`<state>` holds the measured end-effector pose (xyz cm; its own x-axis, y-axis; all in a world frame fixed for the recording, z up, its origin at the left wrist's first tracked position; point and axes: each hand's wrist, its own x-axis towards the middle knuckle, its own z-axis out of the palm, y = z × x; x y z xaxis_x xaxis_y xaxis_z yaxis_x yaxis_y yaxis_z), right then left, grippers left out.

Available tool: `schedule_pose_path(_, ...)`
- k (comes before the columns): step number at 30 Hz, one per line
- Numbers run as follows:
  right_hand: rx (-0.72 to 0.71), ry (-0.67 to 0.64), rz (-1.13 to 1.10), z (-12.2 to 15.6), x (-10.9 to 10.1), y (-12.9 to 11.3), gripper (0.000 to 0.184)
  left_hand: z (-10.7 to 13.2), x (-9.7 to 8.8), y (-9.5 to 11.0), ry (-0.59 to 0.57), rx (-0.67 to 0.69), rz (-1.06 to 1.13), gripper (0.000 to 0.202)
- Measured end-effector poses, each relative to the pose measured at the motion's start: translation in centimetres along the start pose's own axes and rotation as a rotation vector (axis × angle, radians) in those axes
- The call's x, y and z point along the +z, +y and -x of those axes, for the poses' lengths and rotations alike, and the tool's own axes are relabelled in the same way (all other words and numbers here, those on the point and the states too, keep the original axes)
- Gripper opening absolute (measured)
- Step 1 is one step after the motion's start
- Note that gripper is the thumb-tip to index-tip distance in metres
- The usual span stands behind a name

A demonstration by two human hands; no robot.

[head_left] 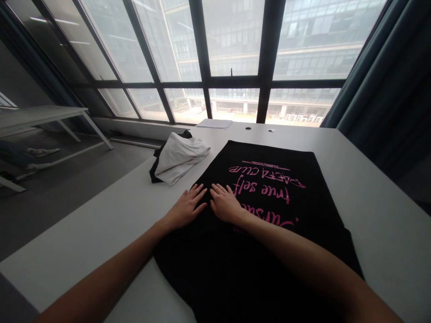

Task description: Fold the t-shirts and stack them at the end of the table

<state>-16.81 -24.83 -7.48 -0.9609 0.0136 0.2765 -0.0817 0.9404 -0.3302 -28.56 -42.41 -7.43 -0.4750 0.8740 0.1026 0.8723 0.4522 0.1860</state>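
Note:
A black T-shirt (269,269) with pink lettering lies spread on the white table (380,197), its print upside down to me. On the shirt's left edge rests my left hand (186,206), palm down with the fingers stretched out. Just to its right, my right hand (225,202) lies flat on the black cloth, partly over the start of the lettering. Both hands are open and touch the fabric without gripping it. My right forearm crosses the lower print and hides some of it.
Left of the shirt sits a crumpled white and black garment (182,154). White sheets (214,123) lie at the table's far edge, near a dark round disc (248,128) and a small white item (271,130). Another table (43,114) stands at left; a blue curtain (377,76) hangs at right.

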Motion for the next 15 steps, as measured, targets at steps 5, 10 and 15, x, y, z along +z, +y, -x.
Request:
schedule_pose_path(5, 0.006, -0.008, -0.005, 0.0, 0.0, 0.0, 0.050, 0.1, 0.1, -0.2, 0.019, 0.004, -0.020, 0.061)
schedule_pose_path(10, 0.002, -0.008, -0.026, 0.0, 0.0, -0.1, 0.051, 0.2, -0.2, -0.2, -0.043, 0.015, -0.022, 0.065)
schedule_pose_path(15, 0.033, -0.049, -0.134, -0.6, -1.1, 0.2, 0.048, 0.2, -0.4, -0.1, -0.008, 0.034, -0.042, 0.063)
